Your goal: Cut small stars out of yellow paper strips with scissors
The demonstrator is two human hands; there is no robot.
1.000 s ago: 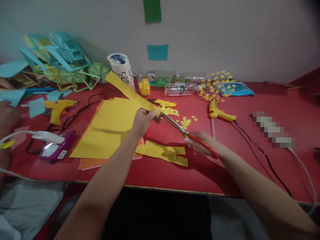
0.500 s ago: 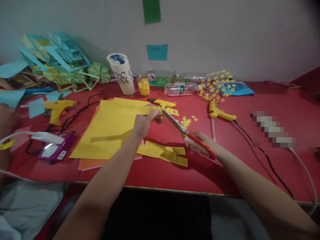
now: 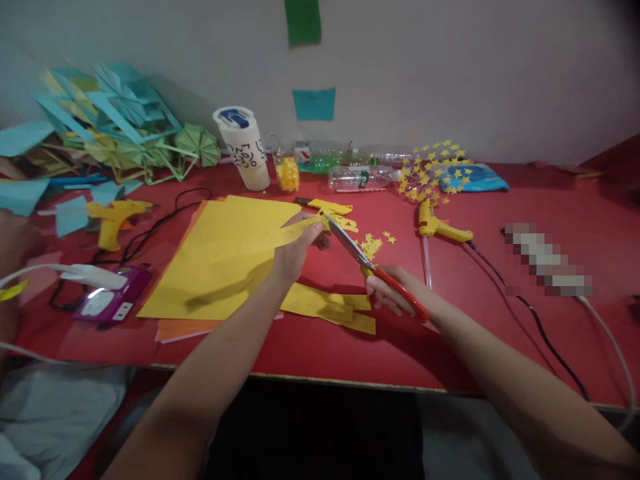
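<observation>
Pinched in my left hand point(image 3: 295, 253) is a yellow paper strip point(image 3: 255, 240), held above the stack of yellow sheets point(image 3: 193, 257). My right hand point(image 3: 393, 290) grips red-handled scissors point(image 3: 357, 252), whose blade tips meet the strip's end beside my left fingertips. Small yellow paper stars point(image 3: 371, 245) lie on the red table beyond the scissors. Further yellow strips point(image 3: 330, 305) rest below my left wrist, partly overlapping. Behind the blades are a yellow box cutter point(image 3: 330, 207) and a cut paper scrap point(image 3: 347, 222).
Glue guns lie left point(image 3: 115, 220) and right point(image 3: 443, 227). A white tumbler point(image 3: 245, 150), a cup of yellow pieces point(image 3: 288, 172) and plastic bottles point(image 3: 360, 178) line the wall. Folded paper shapes point(image 3: 135, 120) and a purple power strip point(image 3: 114, 293) are left, near another person's hand point(image 3: 17, 243).
The paper strip in my left hand has swung lower and tilted, its free end now down over the yellow stack. My left hand has turned slightly; the scissors shifted only a little.
</observation>
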